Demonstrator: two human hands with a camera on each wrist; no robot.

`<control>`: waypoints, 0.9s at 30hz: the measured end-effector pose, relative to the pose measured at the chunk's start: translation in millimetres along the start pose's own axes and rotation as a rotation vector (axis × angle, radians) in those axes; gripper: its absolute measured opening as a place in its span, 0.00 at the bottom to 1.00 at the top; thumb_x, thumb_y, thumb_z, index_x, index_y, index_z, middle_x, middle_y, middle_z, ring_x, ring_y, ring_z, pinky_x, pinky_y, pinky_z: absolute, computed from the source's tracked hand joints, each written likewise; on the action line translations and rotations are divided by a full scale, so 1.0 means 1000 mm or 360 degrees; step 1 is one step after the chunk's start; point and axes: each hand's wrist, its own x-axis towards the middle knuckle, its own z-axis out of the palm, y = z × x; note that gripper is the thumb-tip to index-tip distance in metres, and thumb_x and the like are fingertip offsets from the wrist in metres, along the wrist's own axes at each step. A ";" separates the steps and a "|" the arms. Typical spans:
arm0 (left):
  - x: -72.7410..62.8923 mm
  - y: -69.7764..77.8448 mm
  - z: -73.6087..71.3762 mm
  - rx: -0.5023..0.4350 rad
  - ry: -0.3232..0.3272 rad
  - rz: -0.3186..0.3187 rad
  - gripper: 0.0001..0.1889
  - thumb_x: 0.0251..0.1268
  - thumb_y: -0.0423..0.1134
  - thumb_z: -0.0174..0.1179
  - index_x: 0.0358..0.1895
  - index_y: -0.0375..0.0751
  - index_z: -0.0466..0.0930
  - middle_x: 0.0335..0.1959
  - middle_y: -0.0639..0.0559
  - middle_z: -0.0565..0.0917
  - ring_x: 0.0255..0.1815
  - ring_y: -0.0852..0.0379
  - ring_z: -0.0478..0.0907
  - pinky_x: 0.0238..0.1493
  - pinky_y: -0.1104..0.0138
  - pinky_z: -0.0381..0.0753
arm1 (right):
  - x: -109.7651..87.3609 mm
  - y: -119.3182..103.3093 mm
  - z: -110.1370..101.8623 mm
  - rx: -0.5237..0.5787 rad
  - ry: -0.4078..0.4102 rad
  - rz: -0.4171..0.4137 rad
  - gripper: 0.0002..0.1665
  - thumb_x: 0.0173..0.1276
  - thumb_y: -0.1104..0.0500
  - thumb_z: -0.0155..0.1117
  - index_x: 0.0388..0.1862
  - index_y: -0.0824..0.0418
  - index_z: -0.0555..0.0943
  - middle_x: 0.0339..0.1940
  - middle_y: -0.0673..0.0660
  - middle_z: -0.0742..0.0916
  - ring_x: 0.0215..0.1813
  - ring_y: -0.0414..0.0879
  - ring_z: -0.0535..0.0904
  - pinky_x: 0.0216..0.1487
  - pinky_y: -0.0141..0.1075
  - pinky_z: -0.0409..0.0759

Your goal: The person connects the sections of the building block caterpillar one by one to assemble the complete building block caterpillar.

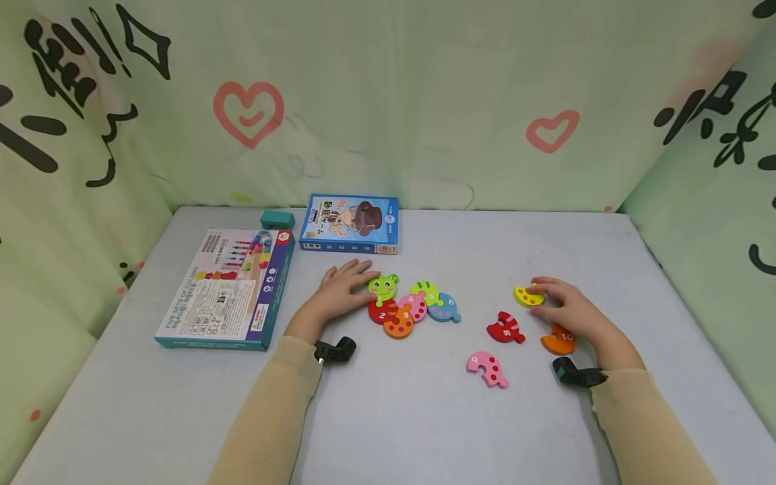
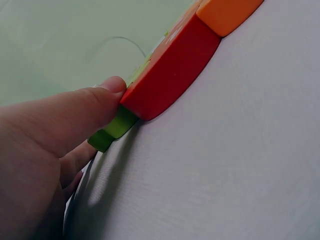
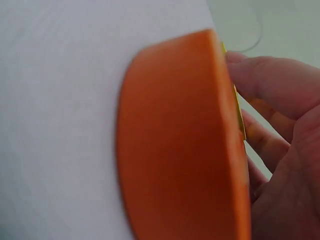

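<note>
On the table, my left hand (image 1: pixel 344 291) lies beside the green caterpillar head (image 1: pixel 382 288), fingers extended. Its thumb (image 2: pixel 102 100) touches the edge where the green head meets the red piece numbered 2 (image 1: pixel 380 312). Joined on from there are an orange piece (image 1: pixel 400 325), a pink piece (image 1: pixel 415 307), a light green piece (image 1: pixel 426 292) and a blue piece (image 1: pixel 444 308). Over to the right, my right hand (image 1: pixel 570 306) pinches a yellow dotted piece (image 1: pixel 526 296) at its right end. The orange piece numbered 10 (image 1: pixel 556 341) lies just below that hand, large in the right wrist view.
Between the hands are a loose red piece (image 1: pixel 504 328) and a pink piece (image 1: pixel 487 368). A large game box (image 1: pixel 224 286) lies at the left, with a small teal block (image 1: pixel 277 219) behind it. A blue box (image 1: pixel 349 223) lies at the back. Green curtains (image 1: pixel 400 101) surround the table.
</note>
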 end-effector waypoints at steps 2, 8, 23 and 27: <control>0.000 0.000 0.000 0.0000 -0.0001 0.0000 0.29 0.60 0.56 0.53 0.66 0.57 0.63 0.72 0.56 0.55 0.74 0.51 0.42 0.70 0.45 0.34 | 0.000 0.000 0.000 0.0026 0.0008 -0.0016 0.29 0.62 0.51 0.59 0.59 0.64 0.69 0.69 0.68 0.60 0.68 0.68 0.50 0.61 0.64 0.57; -0.001 0.001 -0.001 -0.0011 0.0006 0.0002 0.29 0.60 0.55 0.53 0.65 0.57 0.64 0.72 0.55 0.55 0.74 0.51 0.42 0.70 0.45 0.34 | 0.000 -0.002 0.001 0.0006 0.0016 -0.0017 0.36 0.62 0.52 0.60 0.66 0.63 0.61 0.68 0.70 0.60 0.68 0.69 0.51 0.61 0.66 0.55; 0.000 0.001 0.000 -0.0022 0.0003 -0.0023 0.29 0.59 0.55 0.53 0.65 0.58 0.64 0.72 0.56 0.55 0.74 0.52 0.42 0.70 0.46 0.33 | 0.005 -0.007 0.004 -0.0202 0.0066 0.0090 0.43 0.58 0.48 0.63 0.64 0.71 0.60 0.67 0.73 0.58 0.66 0.70 0.49 0.61 0.65 0.56; 0.001 0.000 0.000 -0.0018 0.0003 -0.0020 0.29 0.60 0.55 0.53 0.65 0.58 0.64 0.72 0.56 0.55 0.74 0.52 0.42 0.70 0.46 0.33 | 0.003 -0.013 0.004 -0.0173 0.0104 0.0118 0.44 0.60 0.48 0.61 0.66 0.69 0.56 0.65 0.73 0.61 0.64 0.68 0.56 0.60 0.62 0.61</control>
